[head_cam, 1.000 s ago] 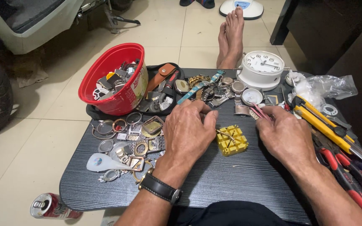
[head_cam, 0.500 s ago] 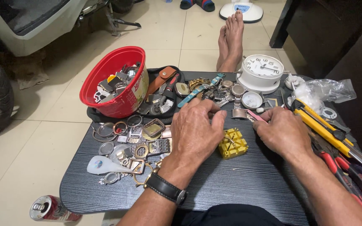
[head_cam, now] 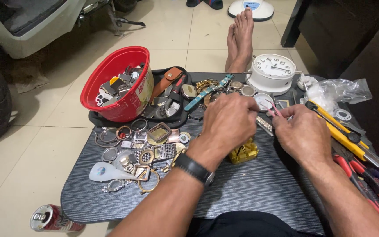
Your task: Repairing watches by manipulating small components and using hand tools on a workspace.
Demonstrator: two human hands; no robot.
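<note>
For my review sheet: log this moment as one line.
left hand: holding metal watch band | right hand: pinching pink tool at band | yellow holder block: on table, beneath left hand

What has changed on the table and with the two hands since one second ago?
Both hands moved up the table, away from the yellow block, and came together. The left hand and right hand now pinch a metal watch band between them. The red bowl, white clock and loose watch parts stayed put.
</note>
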